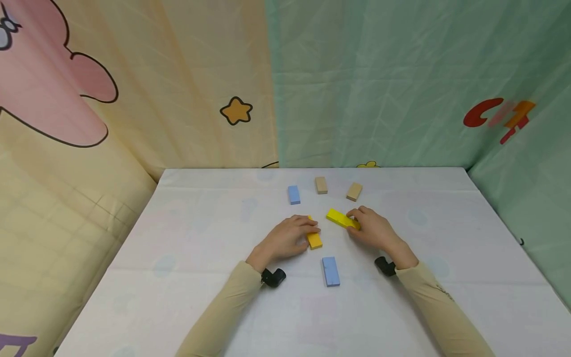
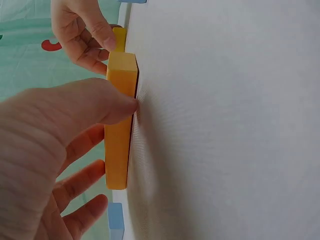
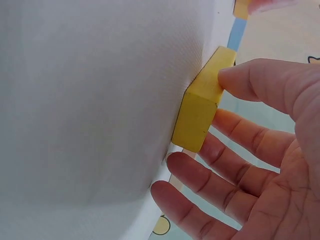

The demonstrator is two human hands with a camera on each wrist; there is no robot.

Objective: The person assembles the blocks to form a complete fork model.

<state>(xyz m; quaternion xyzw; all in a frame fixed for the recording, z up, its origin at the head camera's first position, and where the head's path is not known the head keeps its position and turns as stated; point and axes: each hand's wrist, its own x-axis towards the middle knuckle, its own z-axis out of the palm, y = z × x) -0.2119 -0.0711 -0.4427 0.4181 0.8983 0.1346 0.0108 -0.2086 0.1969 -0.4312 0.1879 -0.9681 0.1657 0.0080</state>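
Observation:
My left hand (image 1: 286, 239) grips an orange block (image 1: 314, 241) near the middle of the table. In the left wrist view the thumb lies across the near side of the orange block (image 2: 117, 155), with the fingers along its other side. To the right, my right hand (image 1: 373, 230) pinches one end of a yellow block (image 1: 336, 218), which lies slanted on the cloth. The right wrist view has the thumb on one face of the yellow block (image 3: 196, 117) and the index finger opposite, with the other fingers spread beside it.
A light blue block (image 1: 331, 271) lies nearer me, between the forearms. Farther back lie a smaller blue block (image 1: 294, 194) and two tan blocks, one upright in view (image 1: 321, 185) and one slanted tan block (image 1: 354, 191). White cloth covers the table (image 1: 178, 223); printed curtains (image 1: 357, 74) hang behind.

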